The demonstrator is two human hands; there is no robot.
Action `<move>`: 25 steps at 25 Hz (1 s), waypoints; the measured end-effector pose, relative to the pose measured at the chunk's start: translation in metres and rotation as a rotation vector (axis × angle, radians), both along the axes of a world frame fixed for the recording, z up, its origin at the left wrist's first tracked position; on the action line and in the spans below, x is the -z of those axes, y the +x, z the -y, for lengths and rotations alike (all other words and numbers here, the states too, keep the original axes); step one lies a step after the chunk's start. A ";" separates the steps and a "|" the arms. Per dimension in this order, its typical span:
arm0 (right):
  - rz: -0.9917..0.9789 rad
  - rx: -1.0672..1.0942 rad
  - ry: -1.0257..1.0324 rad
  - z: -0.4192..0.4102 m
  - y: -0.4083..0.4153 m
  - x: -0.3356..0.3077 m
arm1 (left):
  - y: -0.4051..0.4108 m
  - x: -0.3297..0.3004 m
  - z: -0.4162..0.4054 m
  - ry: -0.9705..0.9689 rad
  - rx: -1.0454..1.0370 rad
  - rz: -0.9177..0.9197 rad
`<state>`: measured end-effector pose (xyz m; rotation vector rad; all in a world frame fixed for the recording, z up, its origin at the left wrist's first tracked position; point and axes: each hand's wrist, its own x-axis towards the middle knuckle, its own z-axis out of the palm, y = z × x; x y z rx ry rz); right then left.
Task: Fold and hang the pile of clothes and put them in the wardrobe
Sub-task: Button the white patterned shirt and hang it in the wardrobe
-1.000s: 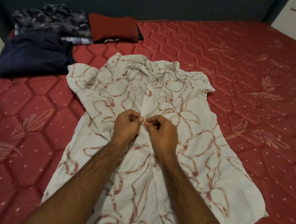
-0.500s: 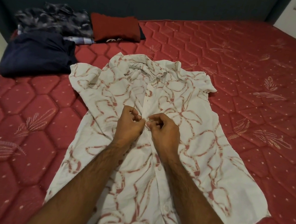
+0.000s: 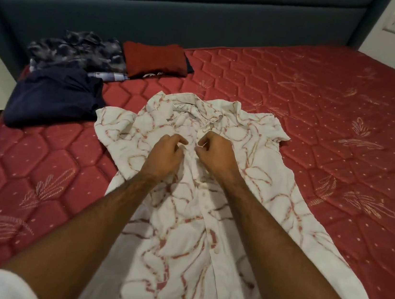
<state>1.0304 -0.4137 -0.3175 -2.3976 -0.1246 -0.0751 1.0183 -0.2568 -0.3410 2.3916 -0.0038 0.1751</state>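
Red mattress | white shirt flat | my left hand, right hand pinch placket | fingers clamped on cloth | keep edges aligned, button upward

White shirt with red swirls, red quilted mattress, navy garment, maroon garment

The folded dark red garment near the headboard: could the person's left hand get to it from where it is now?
Probably yes. The folded dark red garment lies uncovered on the red quilted mattress, beyond the left hand, which pinches the white patterned shirt and must let go first.
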 end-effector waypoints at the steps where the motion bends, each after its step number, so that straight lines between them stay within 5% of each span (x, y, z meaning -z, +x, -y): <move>1: -0.051 -0.008 -0.076 -0.006 0.006 0.007 | 0.002 0.008 0.002 -0.006 -0.038 -0.029; 5: -0.109 0.092 -0.157 -0.009 0.014 0.032 | 0.010 0.026 0.004 -0.115 -0.205 -0.088; 13: -0.121 0.224 0.365 -0.004 0.006 0.030 | 0.020 0.025 0.005 -0.257 -0.255 -0.255; 17: -0.170 0.250 0.542 -0.005 0.003 0.037 | 0.020 0.022 0.012 -0.490 -0.254 -0.249; 20: -0.127 0.281 0.581 -0.007 -0.001 0.045 | 0.018 0.017 0.020 -0.690 -0.297 -0.252; 25: -0.116 0.269 0.535 -0.008 -0.003 0.046 | 0.014 0.018 0.024 -0.715 -0.330 -0.221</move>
